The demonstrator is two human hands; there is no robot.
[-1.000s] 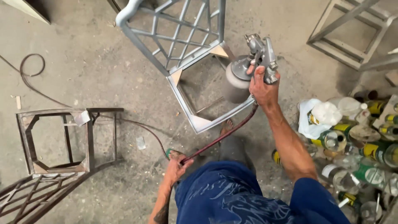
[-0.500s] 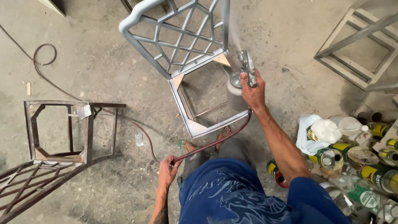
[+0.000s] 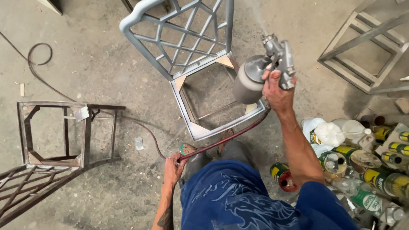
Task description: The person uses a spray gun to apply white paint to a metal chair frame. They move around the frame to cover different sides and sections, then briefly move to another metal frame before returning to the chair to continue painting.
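My right hand (image 3: 277, 91) grips a grey spray gun (image 3: 272, 64) with a round cup under it, held to the right of a grey-painted metal chair frame (image 3: 187, 47) that stands on the concrete floor. A faint mist rises from the gun's nozzle. A dark red air hose (image 3: 230, 138) runs from the gun down to my left hand (image 3: 174, 168), which is closed around it near my knees. My feet show under the chair's seat frame.
An unpainted rusty chair frame (image 3: 55, 132) stands at the left, and another lattice back lies at the bottom left. A grey metal frame (image 3: 362, 51) sits at the upper right. Several paint cans and bottles (image 3: 366, 162) crowd the right side. A hose loops at the far left.
My right hand has moved the spray gun to the right, away from the chair's side. The left hand still holds the hose. The view has shifted slightly.
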